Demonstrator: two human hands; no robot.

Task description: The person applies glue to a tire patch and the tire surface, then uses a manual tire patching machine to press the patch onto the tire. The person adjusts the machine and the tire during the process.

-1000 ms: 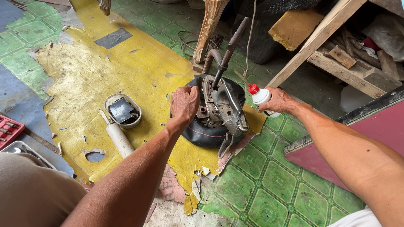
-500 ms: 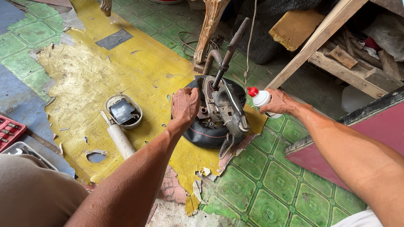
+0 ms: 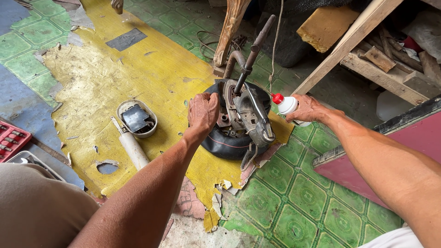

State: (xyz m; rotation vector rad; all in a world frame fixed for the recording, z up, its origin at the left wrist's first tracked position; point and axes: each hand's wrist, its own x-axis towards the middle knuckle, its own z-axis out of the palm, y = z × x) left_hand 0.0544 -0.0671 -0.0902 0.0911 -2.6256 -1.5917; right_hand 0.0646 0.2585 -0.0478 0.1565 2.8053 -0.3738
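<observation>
Floor [image 3: 285, 202] fills most of my view: green patterned tiles, with a worn, peeling yellow sheet [image 3: 115, 87] laid across the middle and a blue patch at the left edge. A wooden frame [image 3: 363, 41] of slanted beams stands at the upper right, with scrap wood stacked under it, and a dark red panel [image 3: 390, 147] lies along the right.

At the centre, on the yellow sheet's edge, sits a greasy metal engine assembly [image 3: 245, 115] resting on a black rubber tube ring [image 3: 225, 144]. A long dark lever [image 3: 257, 50] rises from it, tilting up and right.

I see 2 bare forearms reaching in from the bottom. My left hand [image 3: 203, 112] is curled closed on the left side of the assembly, fingers bent over its rim. My right hand [image 3: 310, 109] is wrapped shut around a small white squeeze bottle [image 3: 288, 105] with a red cap, held just to the right of the assembly, its nozzle pointing left toward the metal.

Left of the assembly, well apart from it, lies a white oval housing [image 3: 137, 118] with a dark part inside, touching a white cylinder [image 3: 133, 149] that lies below it. A red tray [image 3: 11, 138] peeks in at the far left edge.
</observation>
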